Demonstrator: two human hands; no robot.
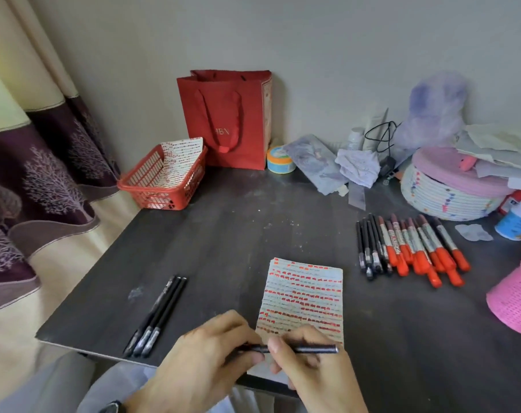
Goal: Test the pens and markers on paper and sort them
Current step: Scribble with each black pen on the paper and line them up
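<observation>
A black pen (308, 349) lies level between both hands at the near edge of the dark table (229, 234). My left hand (202, 362) grips its left end and my right hand (315, 368) pinches its middle. Just beyond them lies the test paper (305, 293), covered with rows of red and dark marks. Three black pens (157, 314) lie side by side at the front left. At the right, several black pens (371, 245) lie next to several red-capped markers (423, 248).
A red plastic basket (151, 189) holding a marked sheet stands at the back left, a red paper bag (232, 120) behind it. A woven lidded basket (450, 189), papers and small jars crowd the back right. A pink basket (518, 299) sits at the right edge.
</observation>
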